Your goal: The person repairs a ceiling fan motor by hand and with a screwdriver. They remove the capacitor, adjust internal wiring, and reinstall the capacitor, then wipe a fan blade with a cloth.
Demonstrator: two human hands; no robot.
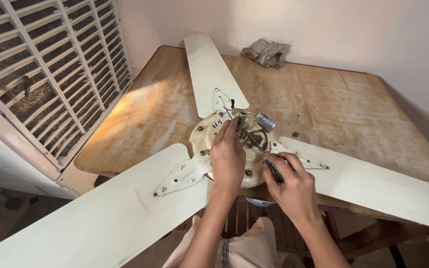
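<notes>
with the left hand [228, 154] pinching wires at the fan motor hub [207, 139], the right hand [294, 186] grips a screwdriver [261, 151] whose tip sits just past the left fingertips, mid-way through loosening hub fittings, which likely calls for steady turning next.

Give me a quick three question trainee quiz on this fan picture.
1. True or false: the right hand holds a screwdriver.
2. How many blades does the fan show?
3. What lies at the table's far edge: A) cloth B) hammer C) cup?

Key: 1 true, its tip at the hub, where the left hand rests; 2 three; 3 A.
</notes>
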